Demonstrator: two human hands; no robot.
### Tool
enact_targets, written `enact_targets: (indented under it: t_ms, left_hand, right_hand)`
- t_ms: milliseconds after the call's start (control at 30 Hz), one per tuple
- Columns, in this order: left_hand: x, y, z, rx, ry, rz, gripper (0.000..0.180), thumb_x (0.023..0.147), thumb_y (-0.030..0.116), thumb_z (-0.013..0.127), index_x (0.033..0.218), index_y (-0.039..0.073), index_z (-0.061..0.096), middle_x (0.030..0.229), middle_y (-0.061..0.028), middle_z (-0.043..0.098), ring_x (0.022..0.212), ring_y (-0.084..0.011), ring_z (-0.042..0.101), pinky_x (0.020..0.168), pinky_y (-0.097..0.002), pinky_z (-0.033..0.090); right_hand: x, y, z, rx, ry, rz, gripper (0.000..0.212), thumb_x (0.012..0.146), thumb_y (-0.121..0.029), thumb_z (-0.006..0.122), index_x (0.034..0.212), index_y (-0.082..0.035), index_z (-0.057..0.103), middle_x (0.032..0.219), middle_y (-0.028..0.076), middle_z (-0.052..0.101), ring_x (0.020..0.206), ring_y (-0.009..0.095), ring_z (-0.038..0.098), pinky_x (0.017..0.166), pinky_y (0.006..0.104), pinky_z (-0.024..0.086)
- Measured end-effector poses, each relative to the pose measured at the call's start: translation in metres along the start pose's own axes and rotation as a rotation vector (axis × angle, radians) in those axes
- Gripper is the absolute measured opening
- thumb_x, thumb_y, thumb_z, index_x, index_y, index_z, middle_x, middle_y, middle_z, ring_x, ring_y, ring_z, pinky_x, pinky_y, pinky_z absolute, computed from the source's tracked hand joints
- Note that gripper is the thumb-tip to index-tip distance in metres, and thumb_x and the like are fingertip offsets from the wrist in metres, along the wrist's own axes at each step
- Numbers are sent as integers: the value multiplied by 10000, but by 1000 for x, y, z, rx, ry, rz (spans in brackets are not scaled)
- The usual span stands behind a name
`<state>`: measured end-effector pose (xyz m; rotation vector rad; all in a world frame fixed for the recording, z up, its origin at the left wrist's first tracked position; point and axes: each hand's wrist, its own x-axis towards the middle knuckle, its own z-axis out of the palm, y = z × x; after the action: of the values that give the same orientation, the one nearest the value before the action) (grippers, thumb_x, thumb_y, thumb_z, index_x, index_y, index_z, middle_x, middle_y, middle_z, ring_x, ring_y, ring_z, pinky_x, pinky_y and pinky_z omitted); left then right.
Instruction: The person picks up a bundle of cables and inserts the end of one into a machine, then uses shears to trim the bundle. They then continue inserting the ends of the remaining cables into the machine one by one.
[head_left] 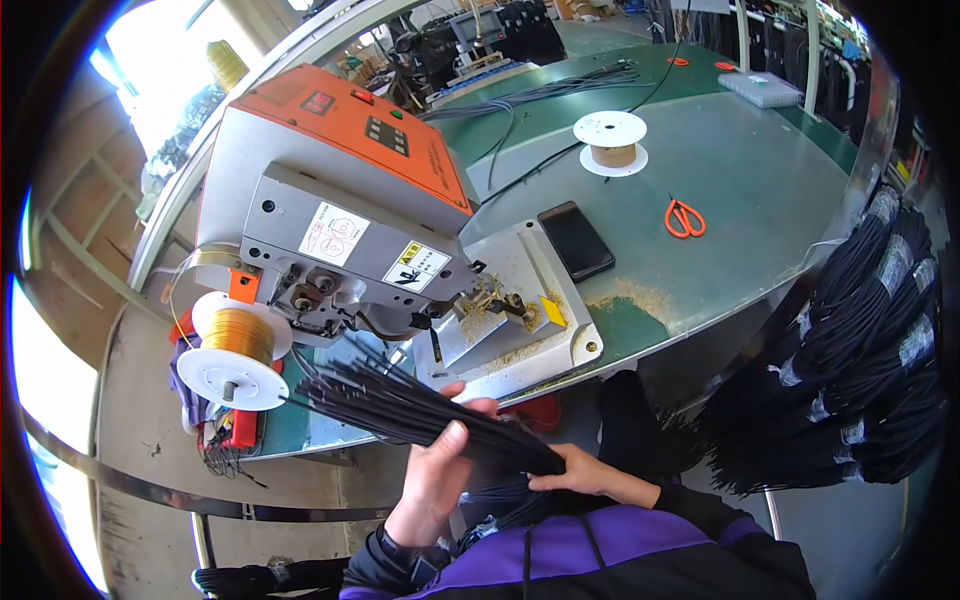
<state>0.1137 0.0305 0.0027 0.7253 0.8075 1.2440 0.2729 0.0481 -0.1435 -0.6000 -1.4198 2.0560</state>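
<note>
A thick bundle of black cables (385, 400) lies slantwise in front of me, its loose ends fanned out to the upper left. My left hand (435, 470) is closed around the middle of it, thumb on the near side and fingertips showing beyond. At the bundle's lower right, my right hand (580, 475) grips it between thumb and fingers. Just past the fanned ends stands an orange and grey bench machine (365, 215). Its pale metal base plate (545, 265) is strewn with small brass-coloured scraps.
A spool of copper-coloured strip (240, 335) hangs at the machine's left. On the green table (740, 230) are a black phone (576, 241), orange-handled snips (684, 218) and a white spool (612, 140). More bundled black cables (850, 350) hang at the right.
</note>
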Motion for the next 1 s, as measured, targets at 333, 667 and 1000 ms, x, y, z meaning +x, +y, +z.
enact_targets:
  t_ms: [333, 667, 1000]
  left_hand:
    - [-23, 38, -17, 388, -405, -367, 371, 735, 128, 622, 1058, -6, 500, 1065, -238, 508, 1047, -362, 473, 728, -376, 493]
    - [-20, 54, 7, -42, -390, -14, 210, 744, 55, 583, 939, 10, 520, 1006, -225, 520, 1076, -411, 438, 574, -353, 541]
    - [21, 14, -16, -91, -180, -159, 297, 783, 93, 588, 1045, 33, 461, 990, -138, 554, 1003, -255, 521, 557, -267, 516]
  right_hand:
    - [5, -58, 29, -267, -331, -74, 450, 711, -321, 673, 976, 17, 541, 740, 63, 567, 713, 112, 516, 668, 249, 406]
    - [9, -88, 26, -237, -356, -40, 404, 702, -303, 690, 964, -28, 548, 712, 20, 551, 653, 96, 510, 598, 240, 399]
    - [-3, -40, -3, -138, -195, 252, 323, 700, -297, 698, 779, -39, 520, 674, 6, 532, 624, 91, 504, 589, 230, 400]
